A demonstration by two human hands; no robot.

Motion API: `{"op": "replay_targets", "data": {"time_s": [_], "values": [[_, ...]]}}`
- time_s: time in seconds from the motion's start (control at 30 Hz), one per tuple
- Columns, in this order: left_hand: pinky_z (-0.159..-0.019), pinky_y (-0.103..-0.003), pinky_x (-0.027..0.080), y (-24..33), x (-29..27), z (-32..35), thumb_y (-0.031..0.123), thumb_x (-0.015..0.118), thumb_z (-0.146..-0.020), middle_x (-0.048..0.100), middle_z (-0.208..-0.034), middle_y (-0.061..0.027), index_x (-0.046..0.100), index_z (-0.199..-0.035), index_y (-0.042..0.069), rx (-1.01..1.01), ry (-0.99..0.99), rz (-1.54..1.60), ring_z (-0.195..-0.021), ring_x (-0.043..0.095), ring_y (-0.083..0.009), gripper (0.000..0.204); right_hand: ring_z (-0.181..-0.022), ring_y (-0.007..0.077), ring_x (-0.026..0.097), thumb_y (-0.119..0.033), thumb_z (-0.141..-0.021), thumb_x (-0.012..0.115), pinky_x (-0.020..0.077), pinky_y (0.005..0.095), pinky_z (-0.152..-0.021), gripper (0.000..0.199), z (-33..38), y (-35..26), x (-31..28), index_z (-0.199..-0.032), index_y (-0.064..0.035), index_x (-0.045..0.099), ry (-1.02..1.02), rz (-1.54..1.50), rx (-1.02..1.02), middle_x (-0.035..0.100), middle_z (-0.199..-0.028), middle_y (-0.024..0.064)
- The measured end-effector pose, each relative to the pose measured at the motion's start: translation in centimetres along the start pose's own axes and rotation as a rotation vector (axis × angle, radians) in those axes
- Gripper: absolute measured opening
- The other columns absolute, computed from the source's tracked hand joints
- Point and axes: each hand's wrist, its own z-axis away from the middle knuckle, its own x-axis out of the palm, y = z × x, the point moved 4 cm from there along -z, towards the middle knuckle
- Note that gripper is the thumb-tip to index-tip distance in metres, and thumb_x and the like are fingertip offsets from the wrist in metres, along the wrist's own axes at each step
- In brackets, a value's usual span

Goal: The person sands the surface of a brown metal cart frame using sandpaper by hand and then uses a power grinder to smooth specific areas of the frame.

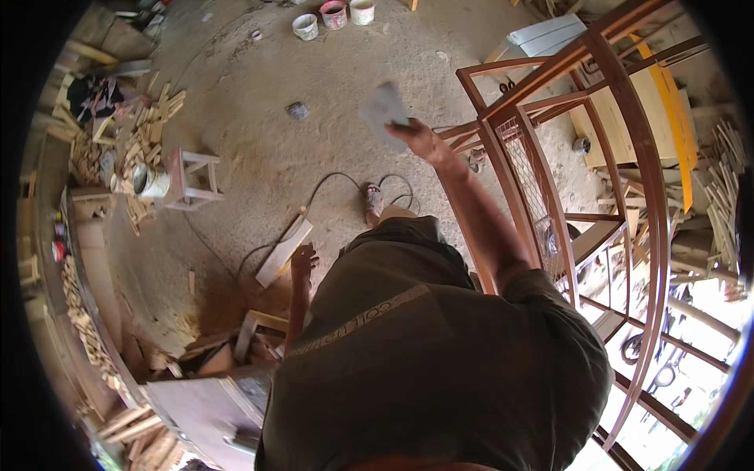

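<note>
Right hand (420, 140) raised far centre, grip pinching a grey sanding sheet (382, 108) just left of the brown wooden frame (550, 86). Left hand (303, 259) hangs low near a pale plank (283, 251), fingers loosely curled, holding nothing.

Wooden frame (620, 157) at right, stool (192, 179) at left, 3 buckets (333, 16) far ahead.

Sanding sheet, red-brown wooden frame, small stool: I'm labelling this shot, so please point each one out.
sanding sheet (382, 108), head view, middle of the grey sheet.
red-brown wooden frame (620, 86), head view, curved upright rail.
small stool (198, 159), head view, top edge.
</note>
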Motion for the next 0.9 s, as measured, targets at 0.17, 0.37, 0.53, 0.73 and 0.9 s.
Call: {"op": "replay_targets", "data": {"time_s": [0.17, 0.37, 0.53, 0.73, 0.9], "values": [[-0.077, -0.035, 0.055, 7.6, -0.4, -6.0, 0.041, 0.064, -0.096, 0.069, -0.110, -0.0123, 0.059, -0.128, 0.000, 0.222, -0.028, -0.195, -0.095, 0.068, -0.0210, 0.052, -0.111, 0.0353, 0.066, -0.019, -0.091, 0.055, 0.0507, 0.0493, -0.090, 0.045, -4.8, 10.3, -4.5, -0.133, -0.0037, 0.057, -0.797, 0.684, 0.791, 0.065, -0.126, 0.0226], [-0.097, -0.037, 0.049, 16.8, 3.6, -11.6, 0.040, 0.067, -0.094, 0.068, -0.118, -0.0188, 0.062, -0.124, -0.004, 0.261, -0.031, -0.216, -0.109, 0.066, -0.0267, 0.053, -0.102, 0.0340, 0.069, -0.018, -0.081, 0.058, 0.0501, 0.0571, -0.085, 0.025, 1.9, 15.4, -1.3, -0.094, -0.0059, 0.076, -1.230, 0.597, 0.740, 0.072, -0.110, 0.0173], [-0.102, -0.037, 0.046, 21.8, 8.2, -19.7, 0.044, 0.067, -0.093, 0.063, -0.130, -0.0215, 0.054, -0.134, -0.005, 0.290, -0.170, -0.404, -0.121, 0.060, -0.0275, 0.065, -0.095, 0.0314, 0.070, -0.020, -0.086, 0.058, 0.0506, 0.0528, -0.077, 0.027, 0.1, 14.3, -4.1, -0.102, -0.0039, 0.073, -1.048, 0.786, 1.025, 0.073, -0.100, 0.0185], [-0.099, -0.035, 0.047, 31.9, 11.1, -31.3, 0.046, 0.066, -0.092, 0.060, -0.132, -0.0175, 0.048, -0.141, -0.002, 0.010, -0.586, -0.344, -0.116, 0.060, -0.0232, 0.071, -0.104, 0.0403, 0.065, -0.026, -0.097, 0.049, 0.0487, 0.0491, -0.094, 0.041, -6.3, 14.7, -6.1, -0.128, -0.0008, 0.059, -0.620, 0.205, 0.998, 0.067, -0.112, 0.0263], [-0.098, -0.041, 0.046, 45.5, 11.4, -37.7, 0.046, 0.062, -0.093, 0.064, -0.123, -0.0132, 0.059, -0.131, 0.003, 0.155, -0.515, -0.704, -0.114, 0.061, -0.0245, 0.058, -0.144, 0.0513, 0.025, -0.024, -0.099, 0.051, 0.0236, 0.0523, -0.118, 0.057, -5.4, 18.8, -9.9, -0.143, 0.0100, 0.039, 0.630, 0.975, 1.100, 0.029, -0.151, 0.0390]]}}
